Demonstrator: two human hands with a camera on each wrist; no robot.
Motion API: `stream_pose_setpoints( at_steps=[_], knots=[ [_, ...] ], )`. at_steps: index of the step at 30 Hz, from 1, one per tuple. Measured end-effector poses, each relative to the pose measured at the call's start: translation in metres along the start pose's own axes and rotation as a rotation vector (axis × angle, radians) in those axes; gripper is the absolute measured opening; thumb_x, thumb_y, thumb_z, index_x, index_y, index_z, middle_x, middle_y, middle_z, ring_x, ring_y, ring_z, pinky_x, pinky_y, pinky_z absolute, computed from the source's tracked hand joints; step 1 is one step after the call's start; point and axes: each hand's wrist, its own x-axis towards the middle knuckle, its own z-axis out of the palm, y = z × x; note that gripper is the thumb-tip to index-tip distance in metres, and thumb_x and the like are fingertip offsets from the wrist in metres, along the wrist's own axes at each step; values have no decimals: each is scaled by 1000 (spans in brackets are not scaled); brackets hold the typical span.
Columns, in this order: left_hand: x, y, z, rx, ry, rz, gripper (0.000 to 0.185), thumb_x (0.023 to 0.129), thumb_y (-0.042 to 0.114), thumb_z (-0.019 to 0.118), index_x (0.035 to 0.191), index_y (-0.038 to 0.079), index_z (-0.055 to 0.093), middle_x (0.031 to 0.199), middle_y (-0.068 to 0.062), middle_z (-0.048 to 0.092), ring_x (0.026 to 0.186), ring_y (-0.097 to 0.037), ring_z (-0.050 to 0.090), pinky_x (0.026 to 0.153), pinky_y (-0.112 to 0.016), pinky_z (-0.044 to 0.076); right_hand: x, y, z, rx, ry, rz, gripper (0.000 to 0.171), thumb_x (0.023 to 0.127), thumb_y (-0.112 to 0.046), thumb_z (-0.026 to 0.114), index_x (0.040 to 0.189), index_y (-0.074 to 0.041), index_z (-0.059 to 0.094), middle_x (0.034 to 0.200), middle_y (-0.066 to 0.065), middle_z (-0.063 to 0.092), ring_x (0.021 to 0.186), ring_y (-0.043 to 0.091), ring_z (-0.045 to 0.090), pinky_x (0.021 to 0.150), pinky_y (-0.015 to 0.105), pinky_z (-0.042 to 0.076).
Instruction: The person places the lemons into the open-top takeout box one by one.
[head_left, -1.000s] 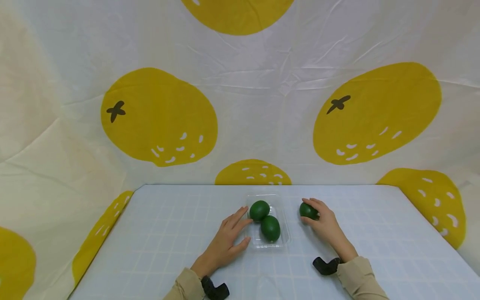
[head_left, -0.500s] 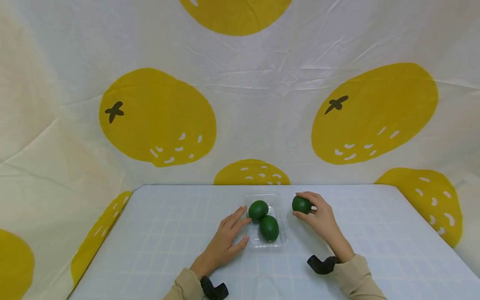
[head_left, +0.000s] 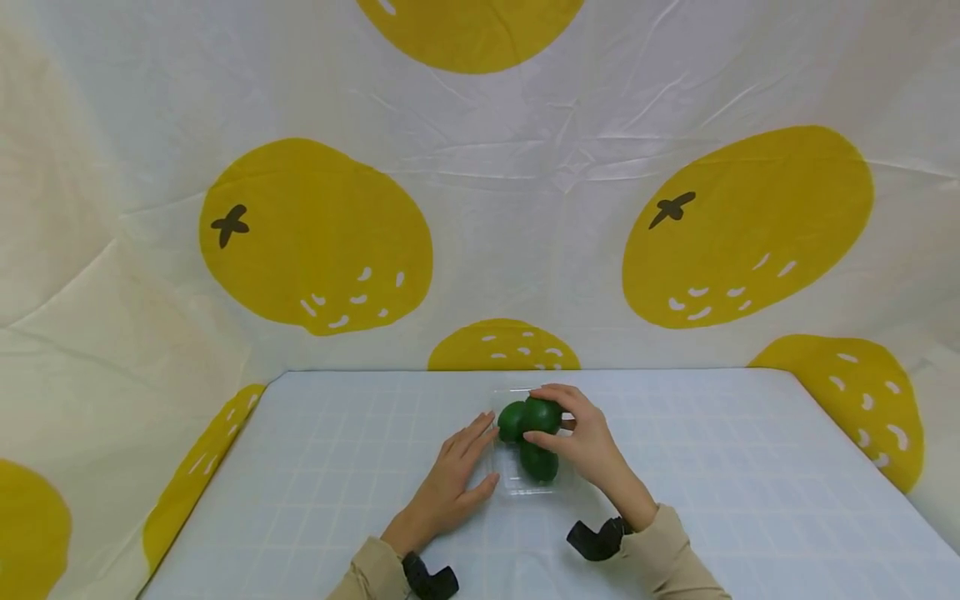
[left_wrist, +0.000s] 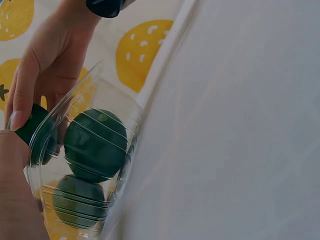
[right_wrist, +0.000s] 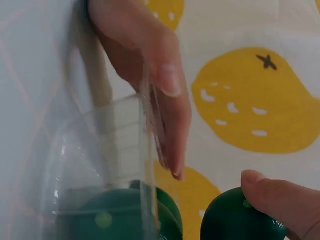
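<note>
— Over the clear plastic tray (head_left: pixel 517 486), my right hand (head_left: pixel 581 442) pinches a round dark-green lime (head_left: pixel 542 415); my left hand (head_left: pixel 450 483) lies flat against the tray's side.
— Risk?
— It could roll off the two limes (head_left: pixel 525 442) inside.

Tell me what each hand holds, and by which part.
The right hand grips a green fruit around its sides; the left hand holds nothing, fingers against the clear tray.
</note>
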Motion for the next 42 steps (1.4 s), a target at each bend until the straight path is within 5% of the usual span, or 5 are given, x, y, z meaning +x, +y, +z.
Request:
stream_pose_setpoints(
  at_steps=[11,22,33,42],
  knots=[
    [0,1,-1,25,-9,-1,62,99,31,53,152,5,36,158,-15,32,145,-32,31,109,-54,31,-7,9,27,36,-137,-150,54,77,-24,87,125,-14,65,135,12,56,121,24,54,91,47,52],
    [0,3,-2,13,-23,-36,60,99,29,54,152,6,37,159,-14,31,146,-31,29,111,-53,29,-9,14,33,-60,-205,-180,58,76,-32,86,127,-13,64,132,11,60,118,25,57,89,47,52],
    [0,4,-2,-3,-8,-33,60,98,27,55,151,4,38,158,-16,33,145,-34,31,110,-54,29,-12,14,35,-116,-222,-176,49,88,-34,76,132,-15,65,131,13,55,116,29,56,87,47,52],
    [0,3,-2,-4,-19,-42,60,97,26,56,150,3,40,159,-14,32,146,-33,29,110,-54,29,-12,11,37,-130,-194,-171,41,75,-31,86,108,-12,70,115,3,60,111,25,57,91,48,51]
  ],
)
